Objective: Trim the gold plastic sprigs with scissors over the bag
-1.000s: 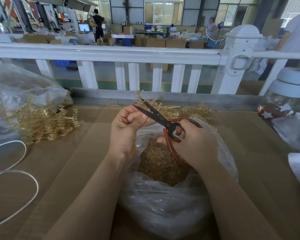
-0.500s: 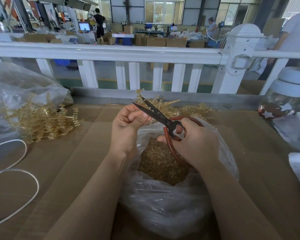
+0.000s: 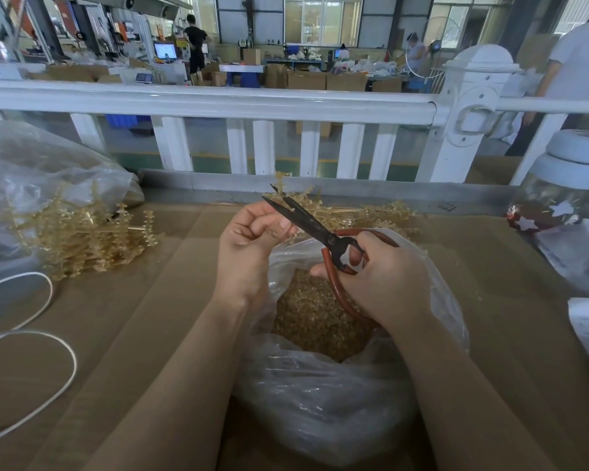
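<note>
Head view is showing both hands working at the centre of the frame, above a clear plastic bag (image 3: 320,402) half full of small gold trimmings (image 3: 315,321) and lying on the brown cardboard-covered table (image 3: 143,334). The left hand (image 3: 249,248) is curling its fingers round a gold plastic sprig (image 3: 281,180), whose tip is poking up just behind the blades. The right hand (image 3: 381,277) is gripping the red looped handles of the dark-bladed scissors (image 3: 306,220), fingers threaded through the loops. Compared with half a second ago, the blades are sitting closer together, only a narrow gap left at their tips, which are pointing to the upper left beside the left fingers; both hands are staying in nearly the same spot. A loose heap of untrimmed gold sprigs (image 3: 82,232) is spilling from a second clear bag (image 3: 31,171) at the left of the frame, and more sprigs (image 3: 378,215) are lying behind the right hand. A white cord (image 3: 48,368) is looping at lower left, below a white railing (image 3: 218,102).
</note>
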